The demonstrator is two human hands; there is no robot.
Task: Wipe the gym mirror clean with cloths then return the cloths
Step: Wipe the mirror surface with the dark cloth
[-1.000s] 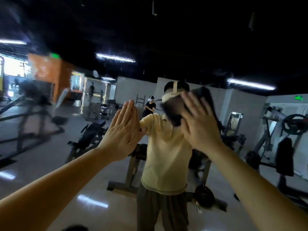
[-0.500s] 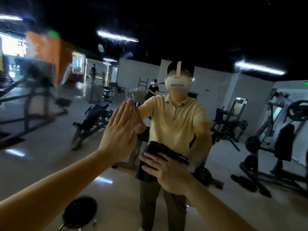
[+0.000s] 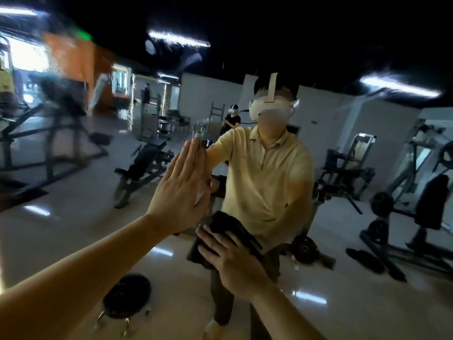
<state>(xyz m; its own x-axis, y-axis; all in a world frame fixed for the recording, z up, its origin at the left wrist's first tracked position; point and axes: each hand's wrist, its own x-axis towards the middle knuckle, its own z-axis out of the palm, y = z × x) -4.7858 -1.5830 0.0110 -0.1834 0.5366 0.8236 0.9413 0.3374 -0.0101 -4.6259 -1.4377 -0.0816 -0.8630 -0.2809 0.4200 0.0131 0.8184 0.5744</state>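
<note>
The big mirror [image 3: 73, 229] filled the view. The left hand [image 3: 180, 190] lay flat on it, fingers straight, maybe to steady the person. Lower right, the right hand [image 3: 235, 263] pressed the dark cloth [image 3: 220, 229] on the glass with spread fingers, to rub it

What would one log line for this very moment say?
step: wipe mirror | left hand: flat on mirror, empty | right hand: presses dark cloth on mirror | cloth return: not yet

Black round stool [image 3: 126, 296], weight bench [image 3: 144, 160], plate-loaded machine [image 3: 402, 204], ceiling strip lights [image 3: 179, 41]
</note>
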